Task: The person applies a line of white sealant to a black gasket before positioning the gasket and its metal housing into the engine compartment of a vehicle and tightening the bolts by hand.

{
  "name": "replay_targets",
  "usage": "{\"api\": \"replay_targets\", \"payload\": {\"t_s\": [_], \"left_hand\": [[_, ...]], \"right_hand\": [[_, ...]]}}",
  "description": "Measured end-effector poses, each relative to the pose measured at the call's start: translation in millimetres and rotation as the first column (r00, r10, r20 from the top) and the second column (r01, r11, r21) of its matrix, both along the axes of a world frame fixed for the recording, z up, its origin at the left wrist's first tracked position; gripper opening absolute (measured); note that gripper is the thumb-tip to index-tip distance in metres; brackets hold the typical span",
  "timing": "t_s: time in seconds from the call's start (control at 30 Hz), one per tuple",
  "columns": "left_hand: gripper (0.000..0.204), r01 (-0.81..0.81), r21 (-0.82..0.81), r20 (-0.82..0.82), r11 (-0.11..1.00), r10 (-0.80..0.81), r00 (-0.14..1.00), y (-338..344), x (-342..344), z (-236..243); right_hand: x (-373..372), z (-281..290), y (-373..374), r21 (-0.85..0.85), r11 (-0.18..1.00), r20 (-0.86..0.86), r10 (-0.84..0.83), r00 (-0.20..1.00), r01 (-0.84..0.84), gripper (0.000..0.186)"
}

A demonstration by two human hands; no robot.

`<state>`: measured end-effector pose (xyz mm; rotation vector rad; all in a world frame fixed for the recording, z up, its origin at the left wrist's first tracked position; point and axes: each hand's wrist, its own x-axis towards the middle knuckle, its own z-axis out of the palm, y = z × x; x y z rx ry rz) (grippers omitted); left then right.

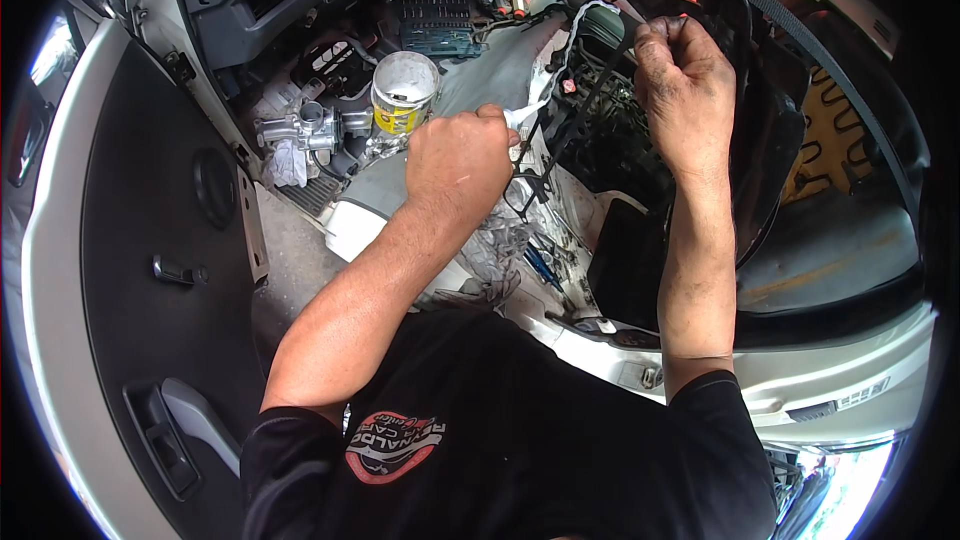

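Observation:
My left hand (458, 162) is closed in a fist around something mostly hidden in the palm. A white tapered nozzle (524, 114) sticks out past the thumb, pointing up and right. From near its tip a thin pale, uneven line (573, 35) curves up toward the right; I cannot tell whether it is a cord or a bead of paste. Higher and to the right, my right hand (690, 95) has its dirt-smudged fingers pinched together. What they hold is unclear against the dark parts behind. Below and between the hands lies the exposed engine bay (620, 115).
Left of my left hand stand an open white and yellow bucket (405, 85) and a silver metal throttle-like part (312, 125). Blue-handled tools (541, 266) lie below the hands. The open door (160, 240) bounds the left; a tipped-up seat (830, 130) with exposed springs bounds the right.

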<state>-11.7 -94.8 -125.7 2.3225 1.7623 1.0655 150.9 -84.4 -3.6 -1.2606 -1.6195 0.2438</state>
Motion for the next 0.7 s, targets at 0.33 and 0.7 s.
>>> {"api": "replay_targets", "payload": {"t_s": [0.33,0.7], "left_hand": [[0.026,-0.004,-0.046,-0.007,0.999,0.004,1.0,-0.7,1.2,-2.9],[0.027,-0.001,-0.084,0.007,0.996,0.002,1.0,-2.5,4.6,-7.2]], "right_hand": [[3.1,-3.7,4.0,0.041,0.999,0.086,-0.011,0.996,0.007,0.011],[-1.4,-0.7,0.6,0.011,1.0,0.035,-0.027,0.999,0.027,0.013]]}}
